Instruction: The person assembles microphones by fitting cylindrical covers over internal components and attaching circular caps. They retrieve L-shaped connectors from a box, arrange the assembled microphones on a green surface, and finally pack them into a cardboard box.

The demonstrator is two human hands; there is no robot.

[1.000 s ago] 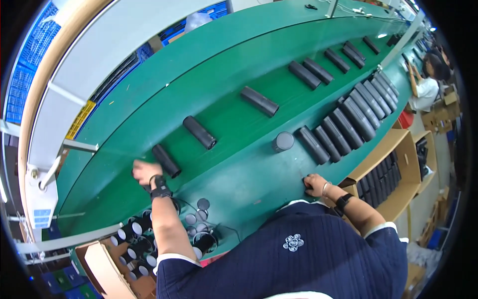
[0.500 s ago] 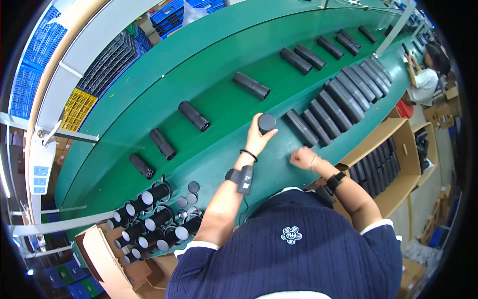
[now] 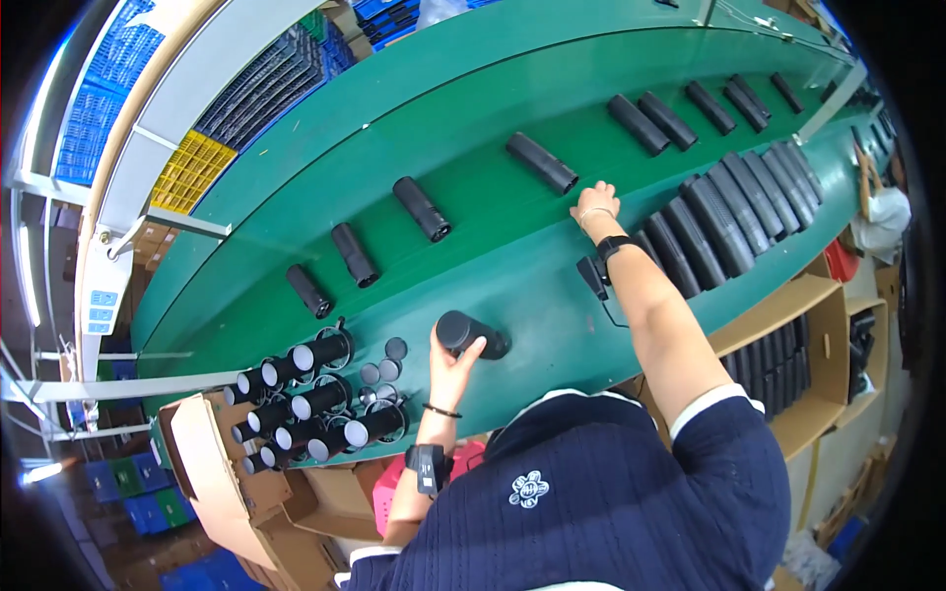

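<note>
- Across the green bench (image 3: 552, 286), the hands are working apart now: the right hand (image 3: 598, 203) is reaching out at the belt (image 3: 483, 222), whereas half a second ago it was over the bench near the torso; the left hand (image 3: 455, 362) is holding its cylinder (image 3: 485, 337) farther from the row than before.
- The bench's far edge is meeting the belt, its near edge is passing the torso, and a stretch of green surface is running between the held cylinder and the row of black cylinders (image 3: 719, 222).
- Black mugs (image 3: 320, 399) with pale ends are crowding the bench's left end, bounding the left hand's room.
- The right forearm is stretching forward; its fingers are bunching just beside a loose cylinder (image 3: 542, 163) on the belt, though whether they are touching or gripping I cannot tell.
- The left hand is wrapping thumb and fingers around its cylinder, which is seemingly tilting over the bench.
- Small dark discs (image 3: 396, 349) are lying left of that hand.
</note>
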